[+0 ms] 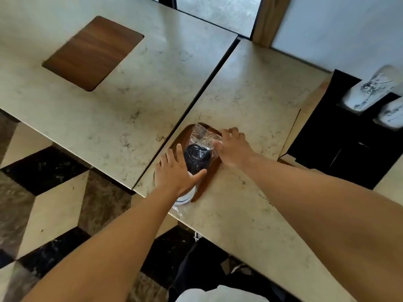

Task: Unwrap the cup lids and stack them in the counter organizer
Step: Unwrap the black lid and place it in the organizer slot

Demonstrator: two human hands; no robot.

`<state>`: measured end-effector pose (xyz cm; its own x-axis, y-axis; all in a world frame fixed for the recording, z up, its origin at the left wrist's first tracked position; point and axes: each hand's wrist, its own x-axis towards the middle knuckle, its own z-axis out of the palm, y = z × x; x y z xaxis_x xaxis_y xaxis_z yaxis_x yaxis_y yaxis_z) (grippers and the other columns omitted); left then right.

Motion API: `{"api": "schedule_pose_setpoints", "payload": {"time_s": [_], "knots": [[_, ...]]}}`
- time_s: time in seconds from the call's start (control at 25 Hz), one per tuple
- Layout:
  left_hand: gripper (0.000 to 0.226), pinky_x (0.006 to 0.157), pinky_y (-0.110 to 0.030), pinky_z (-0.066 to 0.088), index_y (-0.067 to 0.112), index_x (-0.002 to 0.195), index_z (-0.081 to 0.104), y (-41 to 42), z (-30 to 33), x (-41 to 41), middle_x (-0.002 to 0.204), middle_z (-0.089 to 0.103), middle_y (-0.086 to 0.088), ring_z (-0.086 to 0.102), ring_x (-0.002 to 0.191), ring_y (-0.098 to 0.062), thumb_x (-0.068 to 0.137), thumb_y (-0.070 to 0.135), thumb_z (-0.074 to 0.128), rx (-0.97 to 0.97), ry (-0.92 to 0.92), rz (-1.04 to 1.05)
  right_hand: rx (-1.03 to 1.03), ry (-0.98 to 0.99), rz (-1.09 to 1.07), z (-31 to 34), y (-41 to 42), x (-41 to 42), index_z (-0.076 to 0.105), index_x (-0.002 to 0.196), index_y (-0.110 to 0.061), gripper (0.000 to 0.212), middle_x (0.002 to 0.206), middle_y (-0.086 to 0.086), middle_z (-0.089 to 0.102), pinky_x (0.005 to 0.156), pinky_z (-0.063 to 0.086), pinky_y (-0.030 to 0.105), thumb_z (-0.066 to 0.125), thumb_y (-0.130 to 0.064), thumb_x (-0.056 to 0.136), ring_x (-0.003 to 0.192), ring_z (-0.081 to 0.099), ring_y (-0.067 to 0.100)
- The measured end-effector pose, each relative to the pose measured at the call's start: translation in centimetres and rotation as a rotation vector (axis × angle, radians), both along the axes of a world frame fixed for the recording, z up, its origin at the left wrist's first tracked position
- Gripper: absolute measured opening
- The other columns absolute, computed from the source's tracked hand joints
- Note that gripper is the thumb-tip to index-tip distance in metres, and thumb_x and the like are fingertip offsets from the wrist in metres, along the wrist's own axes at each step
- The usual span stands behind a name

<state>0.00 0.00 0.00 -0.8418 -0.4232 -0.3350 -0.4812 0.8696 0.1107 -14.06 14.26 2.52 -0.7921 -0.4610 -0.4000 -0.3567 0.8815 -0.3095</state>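
Clear plastic wrap [201, 136] round the black lids [197, 159] is pinched by your right hand [234, 149]; your left hand [174, 173] presses flat, fingers straight, on them on the bench [239, 94].

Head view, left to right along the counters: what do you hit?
Wooden inlay panel → left hand → wrapped lid stack → right hand → black organizer → white wrapped stacks at the far right.
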Motion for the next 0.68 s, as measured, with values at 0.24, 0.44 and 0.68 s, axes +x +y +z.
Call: {"api": "schedule_pose_setpoints", "payload": {"time_s": [0.24,0.44,0.68], "knots": [[0.12,0.106,-0.051,0.038,0.012,0.158,0.004,2.0,-1.9,-0.1,0.152,0.034,-0.021,0.039,0.135,-0.038,0.073,0.093,0.027,0.037,0.027,0.066,0.016,0.011,-0.041,-2.2,-1.1,-1.6,0.048,0.136,-0.003,0.035,0.137,0.021,0.043,0.1,0.043,0.049,0.039,-0.017,0.105,0.124,0.045,0.042],[0.116,0.1,-0.049,0.042,0.011,0.157,0.006,2.1,-2.8,-0.3,0.145,0.042,-0.019,0.046,0.127,-0.035,0.075,0.083,0.046,-0.033,0.044,0.027,-0.091,-0.066,-0.181,-4.1,-1.1,-2.9,0.051,0.125,-0.005,0.026,0.128,0.019,0.05,0.098,0.048,0.045,0.051,-0.016,0.101,0.113,0.056,0.037],[0.108,0.101,-0.049,0.044,0.01,0.155,0.012,1.6,-2.8,-0.9,0.142,0.044,-0.017,0.046,0.126,-0.034,0.077,0.065,0.063,-0.006,0.067,-0.01,-0.195,-0.14,-0.29,-5.1,-0.6,-3.0,0.046,0.131,-0.006,0.039,0.131,0.017,0.054,0.088,0.045,0.03,0.058,-0.015,0.095,0.114,0.058,0.031]]}}
